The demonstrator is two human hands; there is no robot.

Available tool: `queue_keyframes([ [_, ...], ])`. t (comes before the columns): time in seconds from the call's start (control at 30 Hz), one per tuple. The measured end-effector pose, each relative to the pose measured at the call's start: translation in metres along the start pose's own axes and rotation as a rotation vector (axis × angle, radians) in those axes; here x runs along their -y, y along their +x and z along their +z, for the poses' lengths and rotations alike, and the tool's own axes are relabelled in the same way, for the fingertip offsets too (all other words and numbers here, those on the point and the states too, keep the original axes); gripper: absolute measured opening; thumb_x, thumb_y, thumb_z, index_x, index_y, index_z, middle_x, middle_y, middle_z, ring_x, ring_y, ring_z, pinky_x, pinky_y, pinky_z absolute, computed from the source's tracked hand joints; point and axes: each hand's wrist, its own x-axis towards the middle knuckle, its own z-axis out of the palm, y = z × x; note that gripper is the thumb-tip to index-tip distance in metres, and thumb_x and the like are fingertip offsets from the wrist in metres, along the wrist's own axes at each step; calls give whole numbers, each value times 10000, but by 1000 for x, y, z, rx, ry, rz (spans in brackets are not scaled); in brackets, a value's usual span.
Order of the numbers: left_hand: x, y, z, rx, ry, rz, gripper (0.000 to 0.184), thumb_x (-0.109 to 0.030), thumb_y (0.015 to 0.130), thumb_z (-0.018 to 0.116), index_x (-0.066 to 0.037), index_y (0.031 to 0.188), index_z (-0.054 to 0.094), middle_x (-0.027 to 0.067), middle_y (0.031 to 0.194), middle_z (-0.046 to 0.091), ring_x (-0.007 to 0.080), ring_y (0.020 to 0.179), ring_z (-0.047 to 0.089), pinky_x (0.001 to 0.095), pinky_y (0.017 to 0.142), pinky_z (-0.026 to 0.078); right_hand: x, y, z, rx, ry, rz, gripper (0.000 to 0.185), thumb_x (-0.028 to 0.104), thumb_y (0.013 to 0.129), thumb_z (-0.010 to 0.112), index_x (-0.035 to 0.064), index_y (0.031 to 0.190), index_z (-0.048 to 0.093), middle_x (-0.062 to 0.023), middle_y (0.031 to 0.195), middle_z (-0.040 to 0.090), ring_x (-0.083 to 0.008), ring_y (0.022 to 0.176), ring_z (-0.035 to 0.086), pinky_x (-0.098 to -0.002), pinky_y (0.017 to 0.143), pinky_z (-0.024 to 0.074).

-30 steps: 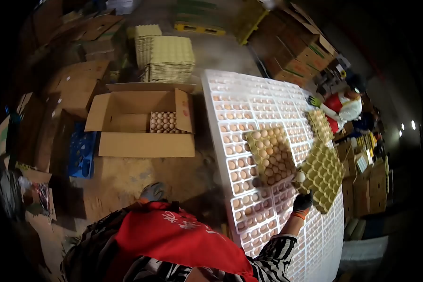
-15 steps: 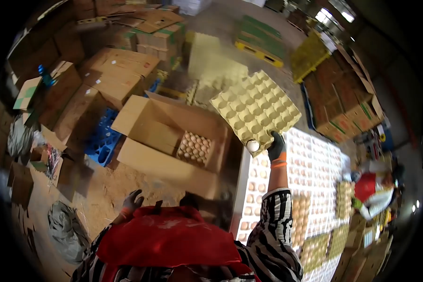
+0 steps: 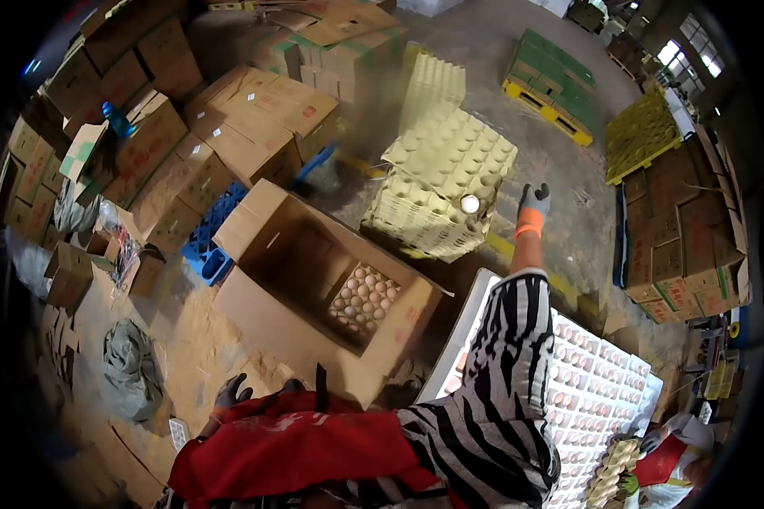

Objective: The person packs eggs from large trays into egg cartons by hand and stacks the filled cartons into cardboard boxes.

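Observation:
My right hand (image 3: 535, 202), in a grey glove with an orange cuff, reaches out with its fingers apart and nothing in them. Just left of it, a pulp egg tray (image 3: 458, 153) lies on a stack of egg trays (image 3: 424, 220). One white egg (image 3: 470, 204) sits near the tray's edge closest to that hand. Low beside the red apron (image 3: 297, 445), my left hand (image 3: 232, 393) hangs gloved with its fingers spread, holding nothing. In front of me stands an open cardboard box (image 3: 314, 314) with a tray of eggs (image 3: 365, 297) inside at its right end.
A lit table (image 3: 598, 373) with rows of eggs stretches along my right. Another person (image 3: 666, 458) works at its far side with an egg tray (image 3: 613, 471). Cartons (image 3: 255, 119) and a blue pallet (image 3: 212, 233) stand left; a green-topped pallet (image 3: 552, 76) lies beyond.
My right hand has moved outward and let go of the egg tray, which now lies on the stack with the egg still in it. My view has turned; the left hand remains low.

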Motion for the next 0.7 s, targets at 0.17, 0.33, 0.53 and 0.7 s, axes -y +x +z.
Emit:
queue_keyframes([
  [0.17, -18, 13, 5, 81, 31, -41, 500, -341, 864, 655, -61, 1268, 563, 201, 1256, 574, 372, 1162, 547, 425, 966, 450, 71, -91, 8, 55, -264, -676, 432, 252, 768, 723, 131, 1167, 609, -86, 1186, 630, -290, 1101, 573, -396, 963, 420],
  [0.33, -21, 47, 12, 115, 66, 58, 487, -315, 858, 663, -62, 1262, 565, 203, 1231, 592, 377, 1133, 566, 429, 937, 471, 124, -139, 85, 420, -454, -843, 499, 291, 836, 612, 161, 1307, 506, -106, 1245, 570, -320, 1112, 515, -414, 954, 391],
  [0.53, -11, 36, 15, 126, 36, 30, 496, -312, 867, 659, -59, 1280, 552, 206, 1218, 596, 374, 1136, 565, 427, 946, 468, 134, -130, 140, 484, -866, -841, 238, 203, 879, 511, 154, 1104, 572, -73, 1078, 602, -255, 1015, 549, -388, 834, 434],
  [0.7, 35, 13, 33, 115, -81, -133, 549, -350, 880, 652, -31, 1308, 527, 196, 1248, 589, 352, 1163, 559, 406, 975, 455, 126, -135, 81, 384, -674, -831, 243, 183, 864, 533, 186, 1085, 633, -80, 1054, 618, -283, 988, 566, -397, 807, 468],
])
